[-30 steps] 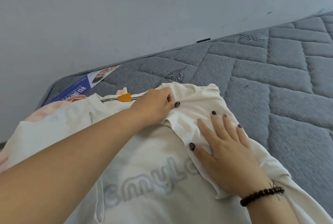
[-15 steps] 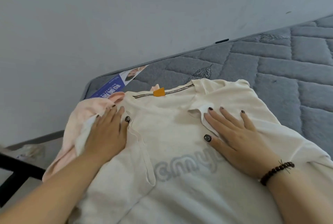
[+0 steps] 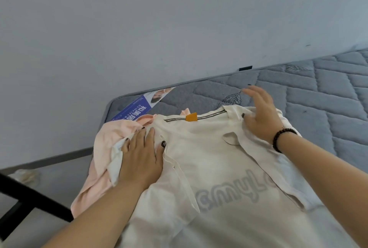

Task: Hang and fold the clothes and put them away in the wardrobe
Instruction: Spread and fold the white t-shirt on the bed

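Observation:
A cream T-shirt (image 3: 215, 160) with grey lettering and an orange neck tag lies spread on the grey quilted mattress (image 3: 318, 108), both sleeves folded inward over its body. My left hand (image 3: 142, 158) presses flat on the folded left shoulder, fingers straight. My right hand (image 3: 260, 116) is at the right shoulder near the collar, fingers spread and mostly lifted, the thumb touching the cloth. A pale pink garment (image 3: 103, 158) lies bunched under the shirt's left side at the mattress corner.
A blue printed label (image 3: 137, 110) sits at the mattress's far left corner. A grey wall runs behind the bed. A black metal frame (image 3: 25, 200) and the floor show at the lower left.
My right hand has moved from the middle of the shirt up to the right shoulder and lifted its fingers. My left hand stays pressed on the left shoulder fold.

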`<action>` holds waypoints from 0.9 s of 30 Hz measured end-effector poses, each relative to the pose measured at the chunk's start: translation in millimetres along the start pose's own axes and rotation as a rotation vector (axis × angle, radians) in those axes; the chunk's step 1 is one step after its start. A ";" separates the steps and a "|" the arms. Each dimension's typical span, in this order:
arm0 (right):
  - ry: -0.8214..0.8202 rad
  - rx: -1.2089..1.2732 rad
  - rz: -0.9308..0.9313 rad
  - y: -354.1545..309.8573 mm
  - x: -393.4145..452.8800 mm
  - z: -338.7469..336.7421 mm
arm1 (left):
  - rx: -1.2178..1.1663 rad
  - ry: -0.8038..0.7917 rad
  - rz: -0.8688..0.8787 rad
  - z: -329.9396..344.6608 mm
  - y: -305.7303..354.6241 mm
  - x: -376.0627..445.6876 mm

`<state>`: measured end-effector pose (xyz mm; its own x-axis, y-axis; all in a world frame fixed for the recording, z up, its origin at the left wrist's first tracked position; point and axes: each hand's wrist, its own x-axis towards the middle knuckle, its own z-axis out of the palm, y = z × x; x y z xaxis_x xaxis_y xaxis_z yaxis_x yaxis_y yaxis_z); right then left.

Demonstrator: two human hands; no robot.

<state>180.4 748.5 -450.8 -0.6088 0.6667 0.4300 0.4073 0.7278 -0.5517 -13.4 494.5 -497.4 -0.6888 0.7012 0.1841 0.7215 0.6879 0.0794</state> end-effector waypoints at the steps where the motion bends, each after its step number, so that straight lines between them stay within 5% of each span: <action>1: -0.137 -0.134 0.018 6.4 5.1 13.5 | -0.004 0.009 0.002 1.0 -0.9 0.8; 5: -0.354 -0.477 0.021 22.3 5.3 44.7 | 0.023 0.096 0.051 5.4 -1.7 4.3; 12: 0.039 -0.384 -0.160 24.7 -4.4 47.7 | 0.127 0.282 0.192 2.7 2.6 7.5; 20: 0.128 -0.448 -0.188 2.0 -43.0 26.1 | -0.217 -0.020 -0.227 -39.8 21.3 -10.7; 27: 0.017 0.119 0.341 -20.3 -94.8 -27.2 | -0.170 0.009 -0.063 -108.2 40.4 -56.3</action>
<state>248.4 674.9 -460.9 -0.4399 0.8713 0.2174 0.5026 0.4395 -0.7445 62.2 462.5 -398.5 -0.7327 0.6555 0.1827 0.6792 0.6879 0.2558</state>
